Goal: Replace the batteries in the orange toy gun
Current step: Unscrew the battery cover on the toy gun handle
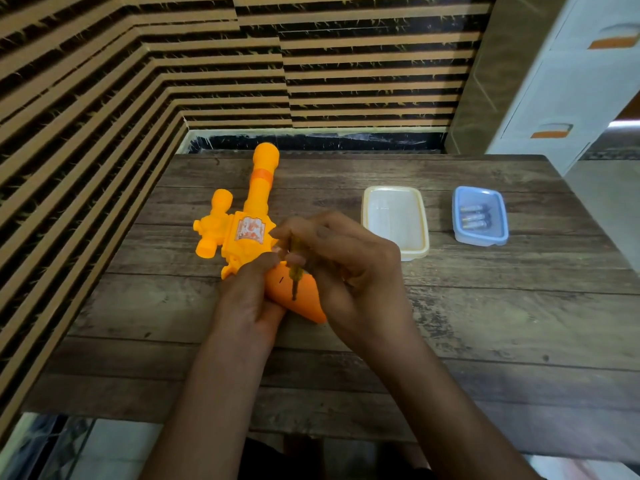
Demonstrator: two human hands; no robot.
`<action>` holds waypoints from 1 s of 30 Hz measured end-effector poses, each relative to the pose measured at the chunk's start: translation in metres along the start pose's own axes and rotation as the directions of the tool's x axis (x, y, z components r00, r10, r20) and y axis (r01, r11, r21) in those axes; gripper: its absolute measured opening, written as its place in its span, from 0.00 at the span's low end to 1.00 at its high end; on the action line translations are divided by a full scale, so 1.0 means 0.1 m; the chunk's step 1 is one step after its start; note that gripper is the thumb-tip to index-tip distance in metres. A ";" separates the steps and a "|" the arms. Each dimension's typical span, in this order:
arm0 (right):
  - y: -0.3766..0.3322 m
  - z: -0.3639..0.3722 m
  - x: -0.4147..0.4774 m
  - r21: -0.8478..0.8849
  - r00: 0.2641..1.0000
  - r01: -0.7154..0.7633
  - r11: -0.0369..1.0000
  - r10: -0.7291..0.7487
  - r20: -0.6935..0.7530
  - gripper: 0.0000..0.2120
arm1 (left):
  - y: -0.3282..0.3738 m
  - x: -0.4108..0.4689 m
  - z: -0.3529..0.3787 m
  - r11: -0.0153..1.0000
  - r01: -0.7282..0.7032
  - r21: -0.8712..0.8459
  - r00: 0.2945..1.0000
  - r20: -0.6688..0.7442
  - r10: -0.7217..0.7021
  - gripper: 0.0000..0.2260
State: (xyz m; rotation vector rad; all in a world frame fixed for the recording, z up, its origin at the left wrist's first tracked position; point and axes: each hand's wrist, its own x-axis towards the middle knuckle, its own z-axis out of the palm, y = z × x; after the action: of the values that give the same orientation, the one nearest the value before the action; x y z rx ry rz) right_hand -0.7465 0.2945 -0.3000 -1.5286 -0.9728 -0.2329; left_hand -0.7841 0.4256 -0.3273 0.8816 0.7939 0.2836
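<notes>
The orange toy gun (242, 230) lies flat on the wooden table (450, 323), barrel pointing away toward the wall, grip toward me. My left hand (249, 299) wraps the grip from the left and holds it down. My right hand (349, 268) pinches a small screwdriver (295, 271) upright, its tip touching the orange grip. Three batteries (476, 216) lie side by side in a blue container (498, 233) at the right.
A shallow cream-white container (414, 247) with nothing visible in it sits between the gun and the blue one. A striped wall runs behind and along the left of the table. White drawers (561, 98) stand at the back right.
</notes>
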 end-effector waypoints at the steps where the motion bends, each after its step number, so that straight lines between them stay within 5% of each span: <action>1: 0.02 -0.01 -0.02 0.004 1.000 -0.028 1.000 0.028 0.002 0.19 | -0.01 0.01 -0.01 1.000 -0.002 -0.026 1.000 0.027 0.003 0.17; 4: 0.05 -0.04 -0.01 0.033 0.999 -0.050 0.998 0.051 -0.005 0.15 | 0.00 -0.03 -0.03 0.998 -0.045 -0.035 0.996 0.070 0.047 0.20; 9: 0.06 0.01 -0.01 -0.012 0.998 -0.035 0.999 0.035 -0.043 0.15 | -0.02 -0.06 -0.01 0.999 -0.022 -0.025 0.995 0.093 0.025 0.07; 14: 0.05 -0.03 0.01 0.052 0.998 -0.067 0.996 0.066 0.014 0.18 | -0.01 0.05 -0.03 0.999 -0.005 -0.049 0.999 0.044 0.007 0.21; 18: 0.03 -0.05 -0.03 0.085 0.993 -0.115 0.990 0.114 0.016 0.07 | 0.02 -0.07 0.00 0.998 -0.037 -0.045 0.995 0.089 0.041 0.30; 27: 0.06 -0.16 0.02 0.153 0.982 -0.186 0.971 0.178 0.067 0.11 | -0.04 0.14 0.02 0.998 0.039 -0.054 0.999 -0.032 -0.041 0.15; 30: 0.07 -0.18 0.01 0.172 0.976 -0.215 0.961 0.205 0.075 0.10 | -0.06 0.18 0.00 0.998 0.035 -0.057 0.999 -0.026 -0.037 0.16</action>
State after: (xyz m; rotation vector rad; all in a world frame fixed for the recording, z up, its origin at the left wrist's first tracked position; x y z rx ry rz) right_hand -0.7346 0.2792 -0.3004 -1.4647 -0.8439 0.0492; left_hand -0.7723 0.4318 -0.3411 0.8110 0.8227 0.2853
